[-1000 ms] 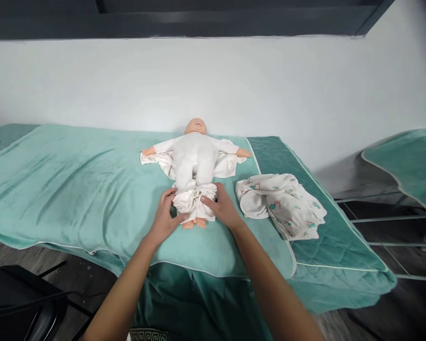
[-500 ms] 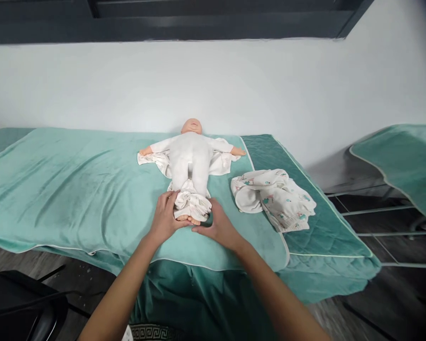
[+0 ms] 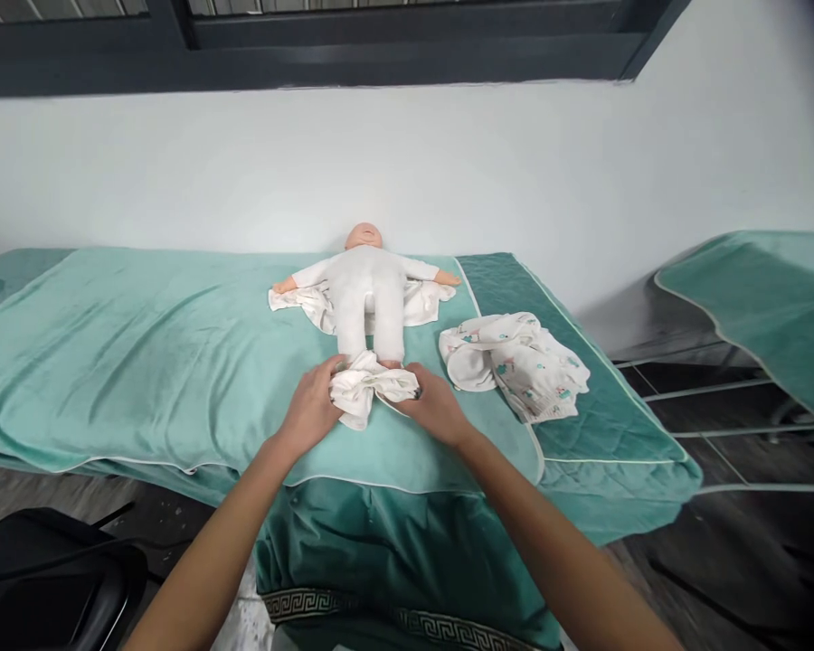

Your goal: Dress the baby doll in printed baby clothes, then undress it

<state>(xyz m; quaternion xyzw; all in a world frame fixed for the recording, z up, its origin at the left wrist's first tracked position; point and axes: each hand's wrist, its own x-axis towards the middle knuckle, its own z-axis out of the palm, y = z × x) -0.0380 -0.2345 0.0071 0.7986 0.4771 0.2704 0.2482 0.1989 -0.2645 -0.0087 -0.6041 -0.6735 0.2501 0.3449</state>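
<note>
A baby doll (image 3: 364, 280) with a white cloth body lies on its back, arms spread out and legs pointing at me. Around its feet, a white baby garment (image 3: 370, 384) is bunched up and mostly hides them. My left hand (image 3: 312, 402) grips the garment's left side, thumb and fingers closed on it. On the opposite side, my right hand (image 3: 438, 405) pinches the other end. More white cloth (image 3: 424, 303) lies spread beneath the doll's arms and back; whether it joins the bunched part cannot be seen.
The doll rests on a light green blanket (image 3: 142, 362) over a darker quilted bed (image 3: 603, 443). A crumpled white printed baby garment (image 3: 533, 366) lies right of the doll. A white wall (image 3: 278, 172) stands behind. A black chair (image 3: 61, 579) is at lower left, a metal frame (image 3: 712, 389) at right.
The bunched garment has slid down the doll's legs toward me and is stretched wider between my hands. The doll's legs now lie slightly farther apart.
</note>
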